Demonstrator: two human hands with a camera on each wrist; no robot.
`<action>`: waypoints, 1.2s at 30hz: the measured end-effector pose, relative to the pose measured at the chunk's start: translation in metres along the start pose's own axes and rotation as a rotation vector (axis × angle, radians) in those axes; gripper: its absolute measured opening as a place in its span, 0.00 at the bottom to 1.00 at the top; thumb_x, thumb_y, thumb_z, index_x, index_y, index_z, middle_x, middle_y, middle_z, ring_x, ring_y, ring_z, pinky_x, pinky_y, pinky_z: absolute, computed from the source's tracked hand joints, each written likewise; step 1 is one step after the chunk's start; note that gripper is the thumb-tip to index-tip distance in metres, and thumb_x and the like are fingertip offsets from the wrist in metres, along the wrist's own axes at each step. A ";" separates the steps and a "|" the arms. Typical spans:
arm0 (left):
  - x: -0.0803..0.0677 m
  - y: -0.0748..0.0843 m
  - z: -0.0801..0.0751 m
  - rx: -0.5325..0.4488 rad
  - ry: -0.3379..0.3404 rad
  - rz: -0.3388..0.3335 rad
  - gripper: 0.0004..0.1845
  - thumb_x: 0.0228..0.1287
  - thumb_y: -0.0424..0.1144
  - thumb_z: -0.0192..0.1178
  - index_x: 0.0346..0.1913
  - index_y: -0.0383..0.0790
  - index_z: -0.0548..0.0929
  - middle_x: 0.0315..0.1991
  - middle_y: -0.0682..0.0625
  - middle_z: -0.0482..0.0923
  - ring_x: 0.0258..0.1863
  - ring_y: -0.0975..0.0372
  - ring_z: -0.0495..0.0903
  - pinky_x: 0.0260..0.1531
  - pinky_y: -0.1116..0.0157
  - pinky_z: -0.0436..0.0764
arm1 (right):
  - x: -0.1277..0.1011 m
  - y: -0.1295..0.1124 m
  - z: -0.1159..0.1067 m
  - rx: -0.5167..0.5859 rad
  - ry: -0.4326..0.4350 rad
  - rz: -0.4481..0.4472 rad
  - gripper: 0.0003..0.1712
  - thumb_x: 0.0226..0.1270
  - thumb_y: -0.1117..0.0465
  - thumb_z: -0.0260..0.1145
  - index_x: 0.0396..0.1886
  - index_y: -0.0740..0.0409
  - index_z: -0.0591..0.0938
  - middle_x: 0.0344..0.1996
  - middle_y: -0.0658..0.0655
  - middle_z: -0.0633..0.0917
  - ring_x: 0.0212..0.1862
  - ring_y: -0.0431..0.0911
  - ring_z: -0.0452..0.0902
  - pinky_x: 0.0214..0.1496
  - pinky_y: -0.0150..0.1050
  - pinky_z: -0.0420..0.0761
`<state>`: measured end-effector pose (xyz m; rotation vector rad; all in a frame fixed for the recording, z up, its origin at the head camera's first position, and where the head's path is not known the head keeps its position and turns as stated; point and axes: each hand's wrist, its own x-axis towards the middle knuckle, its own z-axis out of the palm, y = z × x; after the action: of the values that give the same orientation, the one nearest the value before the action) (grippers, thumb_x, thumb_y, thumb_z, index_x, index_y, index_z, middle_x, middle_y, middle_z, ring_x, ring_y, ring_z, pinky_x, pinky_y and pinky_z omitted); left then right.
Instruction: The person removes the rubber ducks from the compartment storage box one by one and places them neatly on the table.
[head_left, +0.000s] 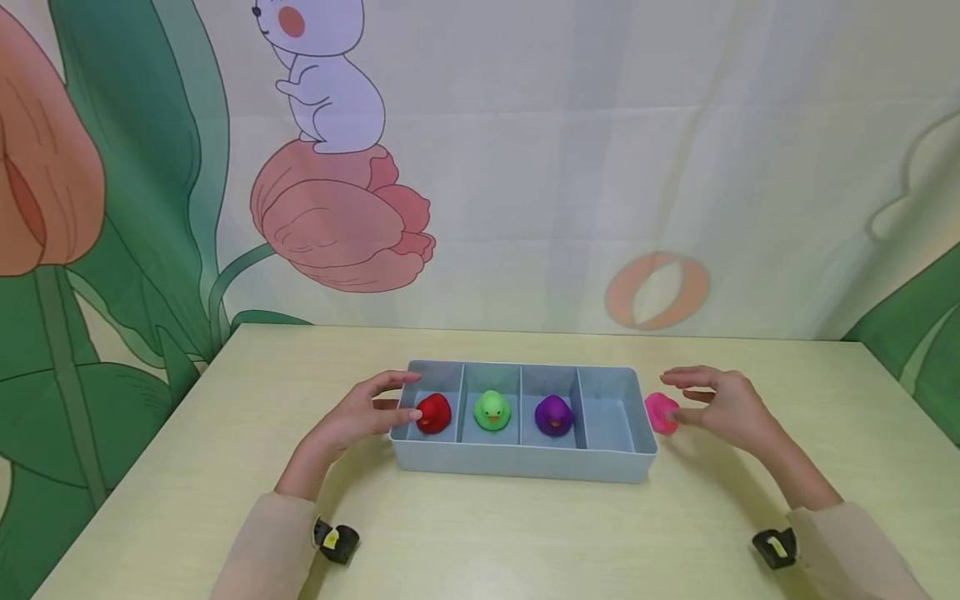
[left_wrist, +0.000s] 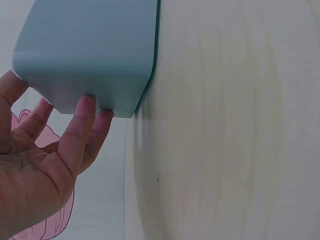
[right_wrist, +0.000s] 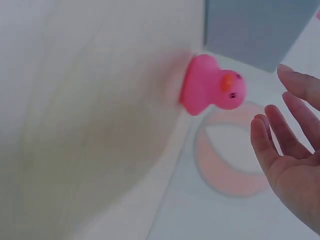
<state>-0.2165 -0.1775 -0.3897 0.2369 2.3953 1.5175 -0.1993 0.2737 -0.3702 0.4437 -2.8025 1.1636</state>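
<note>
A grey-blue tray [head_left: 525,461] with several compartments lies on the table. Red, green and purple rubber ducks sit in it: the red duck [head_left: 435,414], green duck [head_left: 492,411] and purple duck [head_left: 554,416]. My left hand [head_left: 366,410] holds the tray's left end, thumb over the rim beside the red duck. Its fingertips [left_wrist: 86,102] lie against the outer end wall in the left wrist view. Beyond the tray's right end a pink rubber duck [right_wrist: 210,86] sits on the table. My right hand [head_left: 723,408] hovers beside it, fingers spread and slightly bent, apart from the duck.
The rightmost compartment [head_left: 617,421] shows its bare floor. A pale wooden table [head_left: 480,533] stretches around the tray. Behind its far edge hangs a printed curtain [head_left: 525,183] with flowers and a white animal. Each wrist carries a small black device.
</note>
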 end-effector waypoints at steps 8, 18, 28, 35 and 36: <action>-0.001 0.002 0.000 -0.003 -0.008 -0.001 0.30 0.55 0.43 0.64 0.62 0.44 0.68 0.64 0.43 0.60 0.61 0.42 0.62 0.48 0.51 0.74 | -0.006 -0.019 0.002 0.075 0.052 -0.063 0.26 0.46 0.71 0.72 0.49 0.70 0.78 0.48 0.65 0.78 0.42 0.23 0.72 0.44 0.28 0.77; -0.002 0.003 0.000 -0.006 -0.012 0.014 0.30 0.56 0.41 0.64 0.62 0.44 0.68 0.65 0.43 0.59 0.61 0.42 0.62 0.48 0.49 0.74 | -0.003 -0.043 0.014 0.165 0.000 -0.066 0.27 0.47 0.72 0.70 0.51 0.69 0.77 0.50 0.65 0.76 0.48 0.54 0.76 0.47 0.38 0.77; -0.001 0.002 0.000 0.008 -0.001 -0.004 0.30 0.55 0.43 0.64 0.62 0.46 0.68 0.64 0.43 0.60 0.60 0.43 0.63 0.47 0.50 0.74 | 0.005 -0.056 0.038 0.260 -0.029 -0.146 0.26 0.46 0.73 0.71 0.49 0.72 0.78 0.48 0.67 0.77 0.47 0.49 0.77 0.47 0.42 0.78; -0.001 0.002 0.000 0.011 -0.004 -0.003 0.30 0.55 0.43 0.64 0.62 0.46 0.68 0.64 0.44 0.60 0.61 0.42 0.62 0.48 0.50 0.74 | 0.014 -0.061 0.053 0.236 -0.065 -0.160 0.24 0.47 0.72 0.70 0.48 0.72 0.78 0.49 0.68 0.77 0.47 0.62 0.76 0.46 0.46 0.78; -0.001 0.002 0.000 0.012 -0.004 -0.001 0.30 0.55 0.43 0.64 0.62 0.46 0.68 0.64 0.43 0.60 0.61 0.42 0.62 0.48 0.50 0.74 | 0.015 -0.062 0.055 0.234 -0.070 -0.161 0.24 0.47 0.72 0.70 0.48 0.72 0.78 0.49 0.68 0.77 0.47 0.61 0.76 0.46 0.46 0.78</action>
<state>-0.2154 -0.1771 -0.3880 0.2410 2.4022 1.5007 -0.1931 0.1903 -0.3644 0.7263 -2.6359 1.4703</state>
